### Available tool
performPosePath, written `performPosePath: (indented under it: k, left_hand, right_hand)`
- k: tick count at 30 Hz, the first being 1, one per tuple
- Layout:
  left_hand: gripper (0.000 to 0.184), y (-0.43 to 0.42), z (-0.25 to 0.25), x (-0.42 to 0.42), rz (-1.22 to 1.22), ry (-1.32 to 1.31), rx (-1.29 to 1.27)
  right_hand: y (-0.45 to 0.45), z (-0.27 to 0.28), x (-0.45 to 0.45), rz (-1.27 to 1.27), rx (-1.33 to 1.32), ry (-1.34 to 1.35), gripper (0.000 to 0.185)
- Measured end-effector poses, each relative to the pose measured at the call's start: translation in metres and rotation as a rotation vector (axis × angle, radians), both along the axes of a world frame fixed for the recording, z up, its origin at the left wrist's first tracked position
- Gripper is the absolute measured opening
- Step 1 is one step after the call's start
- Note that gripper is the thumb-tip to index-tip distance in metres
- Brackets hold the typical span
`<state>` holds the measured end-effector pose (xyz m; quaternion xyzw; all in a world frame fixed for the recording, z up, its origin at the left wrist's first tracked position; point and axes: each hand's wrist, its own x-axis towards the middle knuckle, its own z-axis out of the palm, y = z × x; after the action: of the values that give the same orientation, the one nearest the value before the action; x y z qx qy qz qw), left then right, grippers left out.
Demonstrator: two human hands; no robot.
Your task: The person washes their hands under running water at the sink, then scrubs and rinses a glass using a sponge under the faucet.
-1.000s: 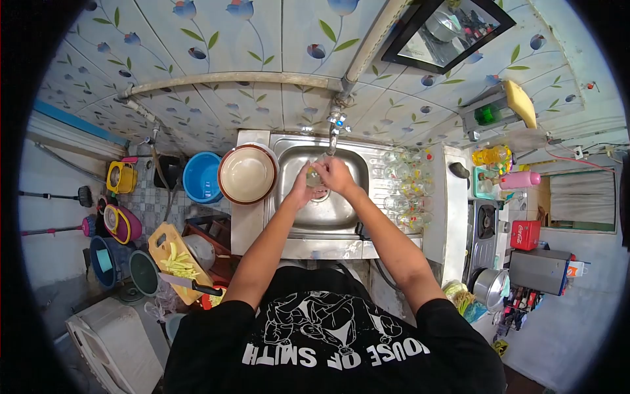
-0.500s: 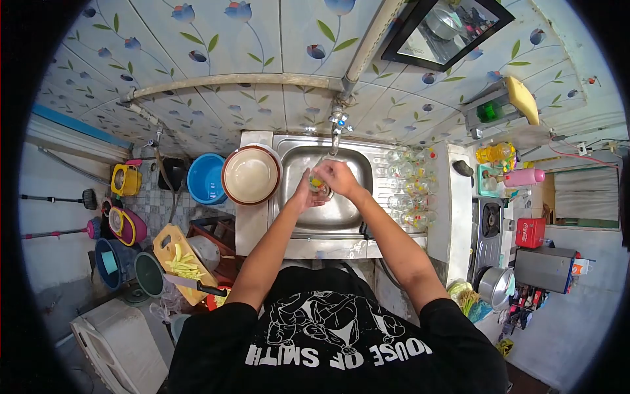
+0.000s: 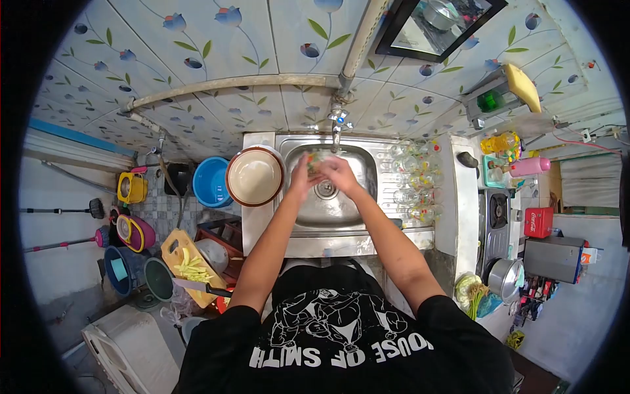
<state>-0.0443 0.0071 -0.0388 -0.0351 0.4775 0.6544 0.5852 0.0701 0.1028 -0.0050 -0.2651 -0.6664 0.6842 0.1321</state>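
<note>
Against the flowered tile wall (image 3: 249, 39), we note both hands, left (image 3: 303, 176) and right (image 3: 340, 174), gripping a blurred glass (image 3: 317, 161) over the sink (image 3: 298, 213), where wet fingers could drop it.

So we've got one clear glass (image 3: 317, 159) here, with blurry green and reddish bits on it. It's up over the sink (image 3: 328, 213), between our left hand (image 3: 300, 178) and right hand (image 3: 338, 174), near the sink's faucet side. Honestly too smeared for us to tell the tilt.
</note>
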Motion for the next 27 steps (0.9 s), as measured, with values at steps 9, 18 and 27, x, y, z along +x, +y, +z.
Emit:
performPosePath:
  k: [9,18,27]
  left_hand:
    - [0.068,0.005,-0.016,0.03,-0.16,-0.128,-0.102]
    - [0.065,0.004,-0.001,0.02,-0.174,-0.274,-0.245]
    - [0.069,0.001,-0.011,0.028,-0.055,-0.275,-0.204]
  right_hand:
    - [0.013,0.024,0.005,0.099,0.595,-0.325,0.025]
    - [0.005,0.033,0.01,0.103,0.445,-0.015,0.023]
    - [0.011,0.027,0.005,0.259,0.612,-0.127,0.021]
